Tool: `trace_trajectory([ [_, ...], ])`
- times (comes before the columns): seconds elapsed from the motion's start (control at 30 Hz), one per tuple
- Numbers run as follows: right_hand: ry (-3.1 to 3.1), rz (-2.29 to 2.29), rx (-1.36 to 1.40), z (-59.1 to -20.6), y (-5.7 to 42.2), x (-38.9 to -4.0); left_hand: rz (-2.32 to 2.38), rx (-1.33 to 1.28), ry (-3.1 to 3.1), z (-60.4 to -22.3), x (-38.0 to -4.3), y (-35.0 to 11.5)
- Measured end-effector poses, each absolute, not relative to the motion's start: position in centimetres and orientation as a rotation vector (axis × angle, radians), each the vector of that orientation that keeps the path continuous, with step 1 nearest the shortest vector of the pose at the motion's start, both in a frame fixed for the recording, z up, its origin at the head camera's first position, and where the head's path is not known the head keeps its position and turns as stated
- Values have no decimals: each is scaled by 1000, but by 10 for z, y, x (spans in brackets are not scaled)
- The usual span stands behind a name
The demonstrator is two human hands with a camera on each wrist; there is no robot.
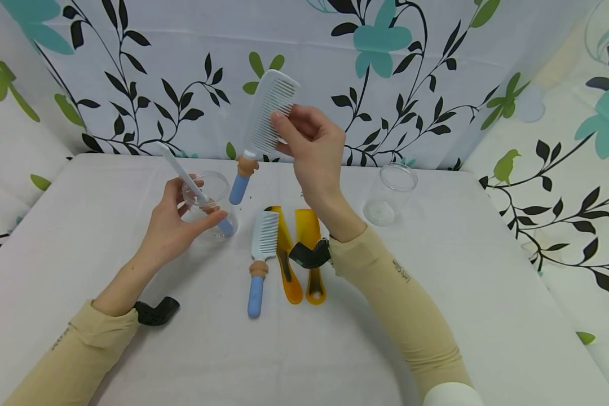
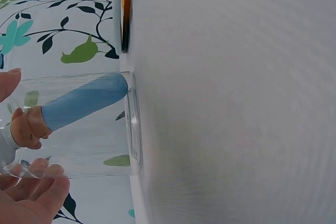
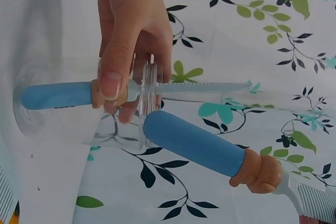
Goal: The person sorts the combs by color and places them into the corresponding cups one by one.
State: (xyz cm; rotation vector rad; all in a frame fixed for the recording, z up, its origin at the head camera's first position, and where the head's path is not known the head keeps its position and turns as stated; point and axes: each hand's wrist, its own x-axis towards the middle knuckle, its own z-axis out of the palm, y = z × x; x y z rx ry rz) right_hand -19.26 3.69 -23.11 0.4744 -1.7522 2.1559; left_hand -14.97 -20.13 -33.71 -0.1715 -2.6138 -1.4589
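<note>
My left hand (image 1: 175,223) grips a clear jar (image 1: 210,194) near its rim, fingers and thumb on either side. Inside the jar leans a comb with a blue handle (image 2: 86,100), its white toothed end sticking out of the mouth. Above and to the right, my right hand (image 1: 317,149) pinches a second white comb (image 1: 269,113) by its toothed part. That comb's blue handle (image 3: 194,142) points down, beside the jar's rim in the right wrist view. A third blue-handled comb (image 1: 256,287) lies flat on the table, below both hands.
Two amber combs (image 1: 290,282) (image 1: 314,287) lie side by side next to the third comb, one partly behind my right wrist's black camera mount (image 1: 312,254). Another clear jar (image 1: 389,194) stands at the back right of the white table (image 1: 172,361). A patterned curtain (image 1: 284,45) hangs behind.
</note>
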Motion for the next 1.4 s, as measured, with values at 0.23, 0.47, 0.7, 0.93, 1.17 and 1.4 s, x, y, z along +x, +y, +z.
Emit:
trace_trajectory([
  [0.23,-1694,2166,471,-229,32,-194,-1460,-175,-2608,-338,-149,-202],
  [0.47,-1691,2153,495,-225,24,-198,-1467,-180,-2603,-339,-150,-202],
  [0.7,-1643,2182,475,-223,14,-202,-1462,-192,-2598,-339,-150,-201],
  [0.93,-1646,2158,479,-232,4,-205,-1465,-188,-2599,-339,-150,-202],
  [1.17,-1741,2070,490,-246,-9,-207,-1462,-180,-2607,-340,-150,-202],
  [1.4,-1890,1884,561,-261,-24,-202,-1470,-183,-2605,-340,-148,-203],
])
